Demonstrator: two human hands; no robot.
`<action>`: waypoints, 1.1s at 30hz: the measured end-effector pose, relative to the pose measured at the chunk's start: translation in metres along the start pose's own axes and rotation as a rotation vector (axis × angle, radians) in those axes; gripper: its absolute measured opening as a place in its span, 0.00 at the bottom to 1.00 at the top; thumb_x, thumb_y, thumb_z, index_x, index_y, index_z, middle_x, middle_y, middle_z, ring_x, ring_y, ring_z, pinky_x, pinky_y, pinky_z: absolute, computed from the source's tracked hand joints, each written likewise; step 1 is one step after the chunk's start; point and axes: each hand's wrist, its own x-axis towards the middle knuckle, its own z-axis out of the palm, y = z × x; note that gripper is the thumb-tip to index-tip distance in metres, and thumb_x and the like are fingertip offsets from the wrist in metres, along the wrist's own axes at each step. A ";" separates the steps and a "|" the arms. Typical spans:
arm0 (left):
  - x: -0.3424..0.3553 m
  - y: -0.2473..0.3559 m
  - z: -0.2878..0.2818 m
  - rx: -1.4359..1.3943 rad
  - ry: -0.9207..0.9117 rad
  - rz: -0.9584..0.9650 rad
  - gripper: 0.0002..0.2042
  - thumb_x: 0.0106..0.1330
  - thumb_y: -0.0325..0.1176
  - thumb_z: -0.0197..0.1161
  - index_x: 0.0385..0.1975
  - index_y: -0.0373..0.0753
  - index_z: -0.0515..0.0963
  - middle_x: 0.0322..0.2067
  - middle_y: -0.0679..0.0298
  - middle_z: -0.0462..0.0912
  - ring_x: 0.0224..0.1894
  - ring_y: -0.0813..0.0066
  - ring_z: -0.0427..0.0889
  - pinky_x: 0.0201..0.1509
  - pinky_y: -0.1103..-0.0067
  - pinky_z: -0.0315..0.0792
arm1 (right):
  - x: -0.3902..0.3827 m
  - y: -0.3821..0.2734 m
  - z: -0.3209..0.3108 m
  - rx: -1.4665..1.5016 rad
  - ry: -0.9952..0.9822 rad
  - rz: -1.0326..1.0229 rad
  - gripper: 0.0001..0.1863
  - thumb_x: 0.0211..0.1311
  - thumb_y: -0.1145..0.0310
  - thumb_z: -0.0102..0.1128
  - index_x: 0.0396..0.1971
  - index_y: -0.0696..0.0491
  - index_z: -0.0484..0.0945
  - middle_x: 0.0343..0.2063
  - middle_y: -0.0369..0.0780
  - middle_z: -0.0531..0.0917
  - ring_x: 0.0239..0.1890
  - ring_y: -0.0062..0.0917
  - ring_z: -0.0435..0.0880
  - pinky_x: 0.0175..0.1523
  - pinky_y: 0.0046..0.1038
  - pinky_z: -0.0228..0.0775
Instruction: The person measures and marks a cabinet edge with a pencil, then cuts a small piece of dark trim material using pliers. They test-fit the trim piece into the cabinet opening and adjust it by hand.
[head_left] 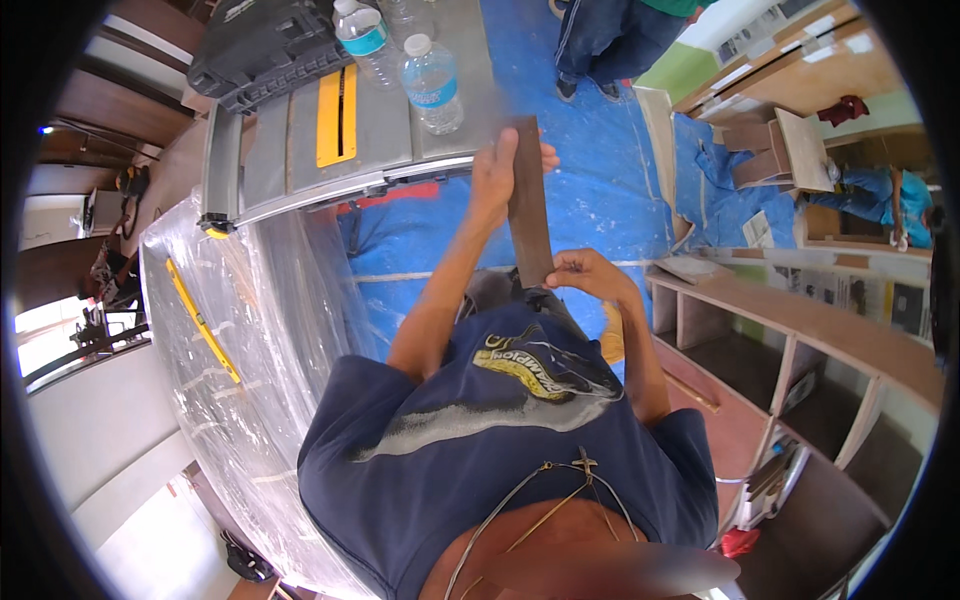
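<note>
A: What is held between the two hands?

B: A narrow dark wooden board (528, 200) is held upright in front of the body, above the blue tarp (600, 200) spread on the floor. Its upper end is gripped by the left hand (497, 172), with the fingers wrapped round the far edge and the thumb laid on the near face. Its lower end is pinched by the right hand (585, 272), fingers curled tight on the edge.

A: What is seen just beyond the board?

B: A table saw (340, 140) with a grey top and a yellow insert is seen just beyond the left hand. Two clear water bottles (432, 85) with blue labels are stood on it, and a black case (265, 50) is laid at its far end.

A: And around the rest?

B: A plastic-wrapped surface (240, 330) with a yellow level (203, 320) on it is seen to the left. Wooden shelving (800, 330) is seen to the right, and another person's legs (610, 40) at the top.
</note>
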 end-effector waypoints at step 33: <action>0.588 0.025 -0.051 -0.133 0.568 -0.106 0.26 0.78 0.55 0.52 0.55 0.34 0.75 0.39 0.56 0.85 0.40 0.66 0.87 0.44 0.74 0.82 | 0.631 -0.095 -0.518 -0.223 -0.297 -0.047 0.19 0.72 0.52 0.59 0.44 0.55 0.83 0.34 0.41 0.87 0.32 0.26 0.87 0.38 0.30 0.80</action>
